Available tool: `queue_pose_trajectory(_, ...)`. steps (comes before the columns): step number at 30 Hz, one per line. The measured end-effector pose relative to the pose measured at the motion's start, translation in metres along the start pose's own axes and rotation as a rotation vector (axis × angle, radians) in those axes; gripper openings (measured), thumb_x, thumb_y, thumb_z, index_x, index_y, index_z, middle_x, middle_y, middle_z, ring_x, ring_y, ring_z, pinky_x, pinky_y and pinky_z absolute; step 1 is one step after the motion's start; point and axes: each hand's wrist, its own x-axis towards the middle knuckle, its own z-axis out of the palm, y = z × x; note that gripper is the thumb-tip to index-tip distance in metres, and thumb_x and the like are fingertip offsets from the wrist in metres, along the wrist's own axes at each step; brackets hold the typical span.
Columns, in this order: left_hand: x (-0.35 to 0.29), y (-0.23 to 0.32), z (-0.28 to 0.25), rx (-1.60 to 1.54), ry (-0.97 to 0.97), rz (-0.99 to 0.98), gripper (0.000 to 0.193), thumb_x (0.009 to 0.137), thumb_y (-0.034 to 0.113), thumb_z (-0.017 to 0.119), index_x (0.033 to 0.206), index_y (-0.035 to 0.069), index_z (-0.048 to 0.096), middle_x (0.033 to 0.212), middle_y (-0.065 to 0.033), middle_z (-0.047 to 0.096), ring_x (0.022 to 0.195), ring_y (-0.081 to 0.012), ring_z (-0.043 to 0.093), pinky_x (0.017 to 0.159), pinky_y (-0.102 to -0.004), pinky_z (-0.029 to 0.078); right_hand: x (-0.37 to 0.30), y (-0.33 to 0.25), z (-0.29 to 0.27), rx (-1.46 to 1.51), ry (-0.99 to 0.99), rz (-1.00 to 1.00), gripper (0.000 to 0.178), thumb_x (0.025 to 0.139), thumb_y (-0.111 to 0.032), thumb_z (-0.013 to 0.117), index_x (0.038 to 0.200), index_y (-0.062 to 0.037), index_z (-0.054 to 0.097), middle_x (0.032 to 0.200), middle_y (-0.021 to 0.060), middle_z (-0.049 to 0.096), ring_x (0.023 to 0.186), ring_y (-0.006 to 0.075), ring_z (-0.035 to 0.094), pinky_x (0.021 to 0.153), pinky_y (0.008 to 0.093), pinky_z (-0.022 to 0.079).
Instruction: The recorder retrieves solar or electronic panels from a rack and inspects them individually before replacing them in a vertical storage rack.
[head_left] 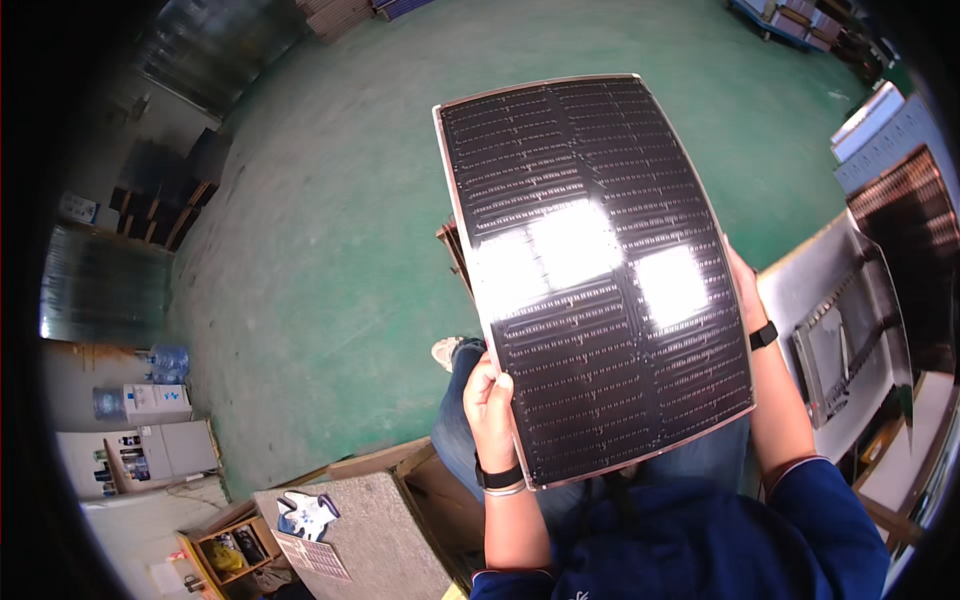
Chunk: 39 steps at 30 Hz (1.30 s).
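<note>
I hold up a large, glossy black solar panel [585, 400] with rows of fine dashed lines and a thin pale rim. It is tilted, and bright light glares off its middle. My left hand [490, 410] is closed on the panel's lower left edge, thumb on the front face. At the right edge my right hand [742, 285] grips it from the side. Its fingers are mostly hidden behind the panel.
At lower left, a grey carpeted bench [365, 525] bears a white-and-blue glove [308, 514]. An open drawer [235, 552] sits beside it. To my right is a worktable [830, 310] with a metal frame [828, 360]. Further left stands a water dispenser [157, 403].
</note>
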Motion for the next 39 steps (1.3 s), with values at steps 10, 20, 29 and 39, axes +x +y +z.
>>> queue_pose_trajectory(10, -0.04, 0.001, 0.001, 0.037, -0.081, 0.033, 0.006, 0.089, 0.007, 0.052, 0.083, 0.004, 0.052, 0.094, -0.0007, 0.055, 0.085, -0.0077, 0.049, 0.081, -0.0227, 0.038, -0.051, -0.029, 0.022, -0.278, 0.03, -0.29, 0.047, 0.097, -0.028, 0.046, 0.132, 0.0025, 0.043, 0.123, 0.0095, 0.055, 0.108, 0.0132, 0.054, 0.092, 0.0254, 0.043)
queue_pose_trajectory(20, -0.035, -0.013, -0.019, 0.058, -0.045, 0.072, 0.009, 0.091, 0.014, 0.051, 0.088, 0.005, 0.053, 0.083, -0.0006, 0.059, 0.07, -0.0049, 0.053, 0.065, -0.019, 0.044, -0.064, -0.028, 0.028, -0.336, 0.062, -0.325, 0.044, 0.095, -0.024, 0.05, 0.13, 0.0026, 0.045, 0.124, 0.0088, 0.056, 0.109, 0.0133, 0.054, 0.094, 0.0251, 0.042)
queue_pose_trajectory(29, -0.03, -0.021, -0.036, -0.027, -0.092, 0.01, 0.015, 0.089, 0.007, 0.048, 0.098, -0.001, 0.058, 0.097, -0.0034, 0.059, 0.089, -0.0089, 0.052, 0.083, -0.0235, 0.04, -0.06, -0.024, 0.032, -0.268, 0.057, -0.284, 0.042, 0.095, -0.022, 0.049, 0.131, 0.0012, 0.045, 0.117, 0.0073, 0.06, 0.1, 0.0113, 0.059, 0.087, 0.0244, 0.048)
queue_pose_trajectory(39, -0.032, -0.021, -0.031, -0.088, -0.07, -0.029, 0.018, 0.09, 0.008, 0.047, 0.103, -0.001, 0.056, 0.102, -0.0055, 0.06, 0.092, -0.0107, 0.055, 0.086, -0.0245, 0.041, -0.059, -0.023, 0.03, -0.29, 0.028, -0.295, 0.044, 0.095, -0.021, 0.049, 0.132, 0.0026, 0.043, 0.121, 0.0083, 0.058, 0.104, 0.0129, 0.058, 0.09, 0.0254, 0.046)
